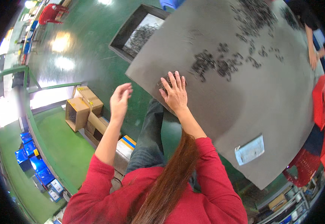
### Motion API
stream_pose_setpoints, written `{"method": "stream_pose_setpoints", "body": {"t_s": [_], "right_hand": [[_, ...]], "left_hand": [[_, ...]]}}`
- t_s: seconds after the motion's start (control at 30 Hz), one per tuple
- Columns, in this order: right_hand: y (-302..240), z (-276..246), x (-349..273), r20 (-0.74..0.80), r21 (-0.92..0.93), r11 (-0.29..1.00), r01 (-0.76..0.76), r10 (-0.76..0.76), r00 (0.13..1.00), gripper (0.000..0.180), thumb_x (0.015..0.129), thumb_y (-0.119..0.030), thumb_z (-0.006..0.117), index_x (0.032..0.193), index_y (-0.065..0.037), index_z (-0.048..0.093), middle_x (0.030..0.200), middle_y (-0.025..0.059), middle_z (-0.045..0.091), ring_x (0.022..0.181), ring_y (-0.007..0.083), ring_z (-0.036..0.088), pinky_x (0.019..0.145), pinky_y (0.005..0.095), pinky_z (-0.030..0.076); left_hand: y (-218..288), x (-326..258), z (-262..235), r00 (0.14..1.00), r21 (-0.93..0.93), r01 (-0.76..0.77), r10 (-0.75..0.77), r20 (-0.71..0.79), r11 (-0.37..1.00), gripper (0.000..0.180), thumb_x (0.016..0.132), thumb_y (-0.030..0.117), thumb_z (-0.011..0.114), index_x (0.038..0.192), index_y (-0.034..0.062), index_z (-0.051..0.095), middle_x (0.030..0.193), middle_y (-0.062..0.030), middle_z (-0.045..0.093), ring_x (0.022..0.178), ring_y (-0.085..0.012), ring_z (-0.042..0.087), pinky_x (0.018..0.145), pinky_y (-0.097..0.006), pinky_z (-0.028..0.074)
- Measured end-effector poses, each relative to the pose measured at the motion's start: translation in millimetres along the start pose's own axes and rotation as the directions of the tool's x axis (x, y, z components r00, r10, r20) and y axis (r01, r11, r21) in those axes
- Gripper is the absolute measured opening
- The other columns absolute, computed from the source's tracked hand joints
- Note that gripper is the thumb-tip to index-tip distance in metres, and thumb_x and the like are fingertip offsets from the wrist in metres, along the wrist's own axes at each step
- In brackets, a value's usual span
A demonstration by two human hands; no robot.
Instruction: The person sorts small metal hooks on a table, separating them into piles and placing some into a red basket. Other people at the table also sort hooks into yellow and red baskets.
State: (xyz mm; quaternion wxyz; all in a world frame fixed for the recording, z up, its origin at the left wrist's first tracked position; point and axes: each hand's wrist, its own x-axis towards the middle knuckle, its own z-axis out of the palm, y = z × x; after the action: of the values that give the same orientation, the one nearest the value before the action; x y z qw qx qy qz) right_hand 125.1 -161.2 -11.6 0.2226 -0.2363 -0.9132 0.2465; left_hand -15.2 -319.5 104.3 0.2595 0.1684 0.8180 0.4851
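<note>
My right hand lies flat with its fingers spread at the left edge of the grey table. Under and around its fingers sits a small heap of thin dark wire-like pieces, partly covered by the hand. My left hand hangs in the air off the table edge, its fingers curled together; whether anything is in them cannot be made out. Beyond my right hand lie loose clusters of small dark curved pieces, and a larger pile of them spreads at the far side.
A dark crate with many small pieces stands beyond the table's left edge. A pale blue packet lies near the table's near right corner. Cardboard boxes stand at left. Another person's hand rests at the far right edge.
</note>
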Motion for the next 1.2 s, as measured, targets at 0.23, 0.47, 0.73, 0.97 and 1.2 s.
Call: {"method": "stream_pose_setpoints", "body": {"t_s": [0.23, 0.47, 0.73, 0.97, 1.2], "right_hand": [[-30, 81, 149, -0.047, -0.108, 0.994, 0.001, -0.006, 0.999, 0.043, 0.084, -0.035, 0.062, 0.123, -0.017, 0.058, 0.137, 0.0131, 0.043, 0.132, 0.0364, 0.034, 0.109, 0.0519, 0.027], [-38, 173, 284, 0.12, -0.216, 0.971, -0.103, 0.131, 0.984, 0.035, 0.082, -0.037, 0.065, 0.105, -0.011, 0.067, 0.13, 0.0127, 0.049, 0.128, 0.032, 0.039, 0.107, 0.0565, 0.026], [-24, 114, 307, -0.413, 0.129, 0.979, -0.159, 0.198, 0.889, 0.017, 0.085, -0.014, 0.061, 0.101, -0.013, 0.066, 0.114, 0.007, 0.061, 0.113, 0.0304, 0.054, 0.095, 0.044, 0.043], [89, 49, 206, -0.48, -0.347, 0.56, -0.752, 0.583, 0.656, 0.056, 0.093, -0.038, 0.048, 0.138, -0.006, 0.04, 0.149, 0.0149, 0.031, 0.14, 0.0341, 0.024, 0.112, 0.0532, 0.017], [-2, 132, 278, -0.296, -0.327, 0.827, -0.457, 0.37, 0.881, 0.049, 0.088, -0.036, 0.055, 0.13, -0.01, 0.051, 0.144, 0.0114, 0.039, 0.138, 0.0299, 0.028, 0.113, 0.05, 0.018]], "left_hand": [[-99, 17, -148, 0.943, -0.049, 0.289, -0.293, -0.158, 0.956, 0.022, 0.095, 0.009, 0.049, 0.114, 0.0065, 0.059, 0.105, -0.0026, 0.062, 0.092, -0.0107, 0.059, 0.077, -0.025, 0.048], [-111, 74, -198, 0.936, 0.034, 0.327, -0.319, -0.146, 0.944, 0.02, 0.094, 0.005, 0.049, 0.109, 0.0038, 0.062, 0.101, -0.0029, 0.064, 0.091, -0.0101, 0.06, 0.076, -0.024, 0.047], [-123, 118, -213, 0.952, -0.018, 0.305, -0.306, -0.033, 0.952, 0.017, 0.093, 0.008, 0.053, 0.106, -0.0002, 0.062, 0.091, -0.0025, 0.065, 0.085, -0.0081, 0.057, 0.078, -0.024, 0.046], [-119, 142, -222, 0.943, 0.071, 0.318, -0.323, 0.084, 0.945, 0.02, 0.094, 0.005, 0.05, 0.11, 0.0037, 0.062, 0.1, -0.0024, 0.064, 0.088, -0.0094, 0.06, 0.073, -0.023, 0.046], [-97, 162, -233, 0.95, 0.119, 0.297, -0.306, 0.068, 0.948, 0.021, 0.095, 0.008, 0.05, 0.113, 0.0056, 0.061, 0.105, -0.0021, 0.064, 0.092, -0.0099, 0.059, 0.074, -0.023, 0.047]]}}
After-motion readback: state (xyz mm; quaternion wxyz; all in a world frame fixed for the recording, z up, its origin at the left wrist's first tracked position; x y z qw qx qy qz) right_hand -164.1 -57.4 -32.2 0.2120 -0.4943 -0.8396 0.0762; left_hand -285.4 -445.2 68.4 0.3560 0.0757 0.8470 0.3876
